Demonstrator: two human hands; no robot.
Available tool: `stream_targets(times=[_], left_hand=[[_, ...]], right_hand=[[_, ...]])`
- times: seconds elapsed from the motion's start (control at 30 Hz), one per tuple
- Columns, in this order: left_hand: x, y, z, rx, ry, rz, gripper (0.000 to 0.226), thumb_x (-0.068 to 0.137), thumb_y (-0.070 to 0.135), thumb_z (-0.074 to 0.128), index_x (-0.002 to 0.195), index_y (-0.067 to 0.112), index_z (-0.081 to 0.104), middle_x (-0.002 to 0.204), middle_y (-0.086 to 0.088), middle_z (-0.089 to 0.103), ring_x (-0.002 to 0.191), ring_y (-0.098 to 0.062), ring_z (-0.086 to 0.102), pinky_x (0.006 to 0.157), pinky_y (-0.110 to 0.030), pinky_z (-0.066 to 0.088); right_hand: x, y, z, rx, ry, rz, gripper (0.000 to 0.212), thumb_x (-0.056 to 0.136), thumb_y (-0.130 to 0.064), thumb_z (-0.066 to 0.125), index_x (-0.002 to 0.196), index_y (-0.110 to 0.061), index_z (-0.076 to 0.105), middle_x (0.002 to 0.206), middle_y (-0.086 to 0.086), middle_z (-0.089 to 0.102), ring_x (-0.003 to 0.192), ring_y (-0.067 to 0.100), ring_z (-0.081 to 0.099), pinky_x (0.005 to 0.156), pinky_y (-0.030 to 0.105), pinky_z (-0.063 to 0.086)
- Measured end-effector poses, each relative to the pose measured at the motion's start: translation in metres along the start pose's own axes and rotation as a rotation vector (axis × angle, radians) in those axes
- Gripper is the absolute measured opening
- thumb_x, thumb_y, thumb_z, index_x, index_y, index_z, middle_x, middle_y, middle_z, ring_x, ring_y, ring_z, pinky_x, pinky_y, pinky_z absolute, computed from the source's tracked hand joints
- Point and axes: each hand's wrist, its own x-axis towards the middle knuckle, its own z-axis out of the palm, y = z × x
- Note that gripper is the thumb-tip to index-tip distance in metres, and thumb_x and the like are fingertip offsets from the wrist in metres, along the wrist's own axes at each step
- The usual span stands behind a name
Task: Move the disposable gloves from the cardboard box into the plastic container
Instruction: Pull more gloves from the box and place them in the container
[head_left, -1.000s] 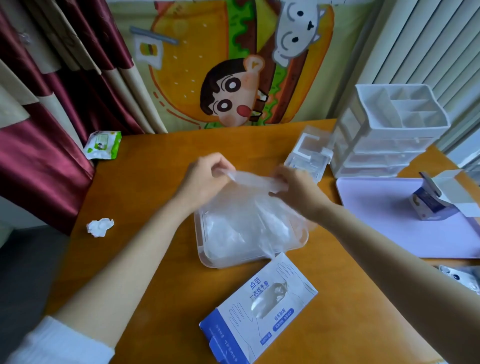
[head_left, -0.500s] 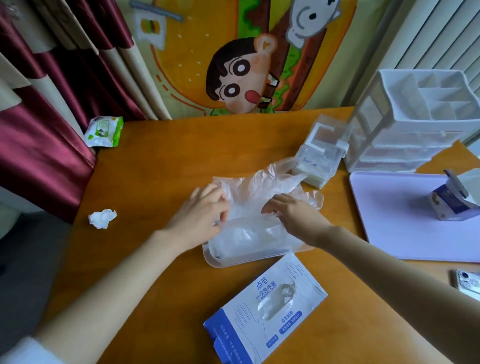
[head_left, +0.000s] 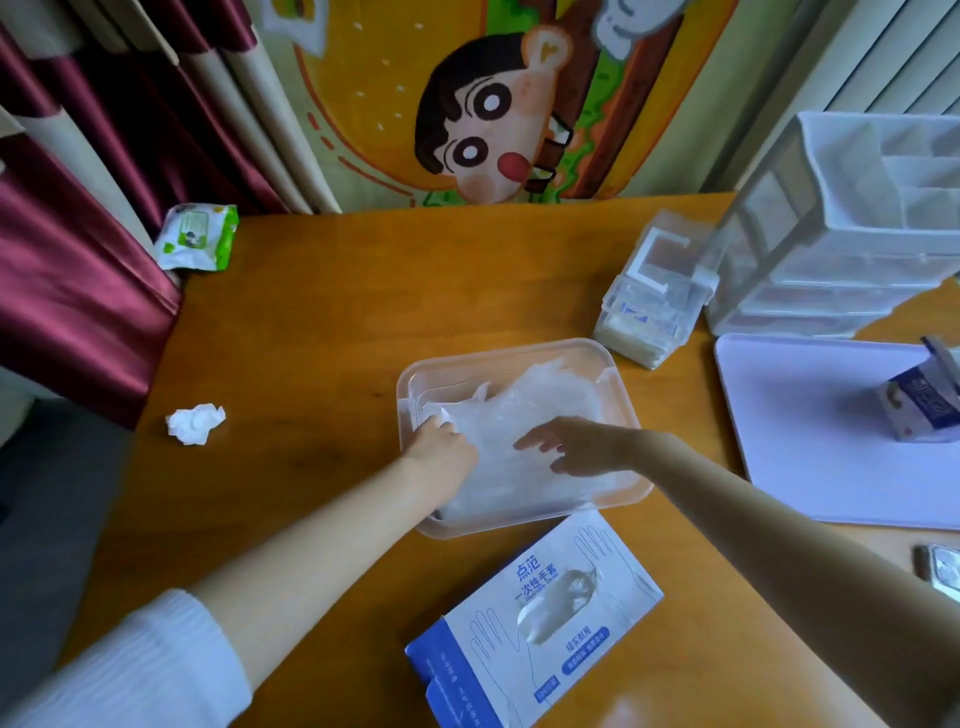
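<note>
A clear plastic container (head_left: 519, 349) sits mid-table with a pile of thin transparent disposable gloves (head_left: 540, 410) inside it. My left hand (head_left: 441, 447) is at the container's left side with fingers curled down into the gloves; its fingertips are hidden. My right hand (head_left: 576, 444) lies flat over the pile, fingers straight and spread, pressing the gloves down. The white-and-blue cardboard glove box (head_left: 540, 618) lies flat in front of the container, near the table's front edge, with some clear plastic showing in its oval opening.
A crumpled tissue (head_left: 195, 423) and a green wipes pack (head_left: 197, 236) lie at the table's left. A small clear box (head_left: 654, 306), a white drawer organiser (head_left: 852, 244), a lilac tray (head_left: 810, 436) with a small carton (head_left: 919, 410), and a phone (head_left: 943, 569) are to the right.
The glove held up between both hands has been lowered into the container. Both hands dropped onto the pile, and the gloves now lie flatter inside the rim.
</note>
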Motion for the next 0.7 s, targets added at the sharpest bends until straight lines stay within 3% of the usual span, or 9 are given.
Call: stream_targets(times=[0.13,0.23,0.33,0.43,0.6,0.7], left_hand=[[-0.001,0.002,-0.002,-0.363,0.183,-0.059,0.040,0.088,-0.011,0.041,0.121,0.008,0.054,0.121,-0.010,0.056,0.109,-0.026,0.052,0.090,-0.034,0.041],[0.008,0.007,-0.001,-0.601,0.315,-0.154,0.041,0.091,-0.010,0.039,0.126,0.010,0.046,0.127,-0.010,0.051,0.100,-0.024,0.057,0.076,-0.032,0.049],[0.026,0.015,0.014,-0.606,0.215,-0.205,0.046,0.096,0.000,0.045,0.140,0.009,0.034,0.142,-0.014,0.035,0.113,-0.026,0.053,0.082,-0.032,0.049],[0.036,0.024,0.029,-0.535,0.050,-0.240,0.056,0.095,0.004,0.049,0.146,0.010,0.027,0.143,-0.015,0.029,0.125,-0.030,0.043,0.091,-0.035,0.046],[0.048,0.027,0.037,-0.370,-0.064,-0.293,0.067,0.089,0.008,0.058,0.145,0.011,0.020,0.149,-0.019,0.015,0.135,-0.042,0.026,0.099,-0.040,0.041],[0.053,0.024,0.039,-0.360,-0.109,-0.299,0.069,0.087,0.007,0.061,0.143,0.010,0.020,0.150,-0.020,0.011,0.135,-0.045,0.023,0.100,-0.042,0.041]], right_hand=[[0.005,-0.008,-0.003,0.026,0.315,0.006,0.045,0.095,0.007,0.037,0.128,-0.017,0.056,0.133,0.001,0.055,0.113,0.014,0.056,0.099,0.023,0.041],[0.014,-0.014,0.007,-0.106,0.345,-0.025,0.037,0.097,-0.006,0.046,0.130,-0.019,0.054,0.137,0.001,0.049,0.117,0.019,0.053,0.100,0.028,0.039],[0.025,-0.018,0.018,-0.160,0.256,-0.022,0.041,0.096,-0.010,0.051,0.136,-0.020,0.049,0.142,0.001,0.043,0.121,0.021,0.050,0.103,0.030,0.036],[0.033,-0.018,0.025,-0.271,0.229,-0.052,0.048,0.093,-0.015,0.057,0.139,-0.022,0.045,0.143,0.001,0.040,0.126,0.023,0.045,0.106,0.034,0.036],[0.043,-0.002,0.022,-0.496,0.210,0.008,0.067,0.086,-0.026,0.067,0.144,-0.019,0.035,0.146,0.002,0.032,0.131,0.024,0.034,0.103,0.037,0.036],[0.045,0.007,0.017,-0.640,0.239,0.068,0.076,0.083,-0.034,0.069,0.146,-0.019,0.028,0.148,0.002,0.028,0.136,0.024,0.025,0.108,0.037,0.027]])
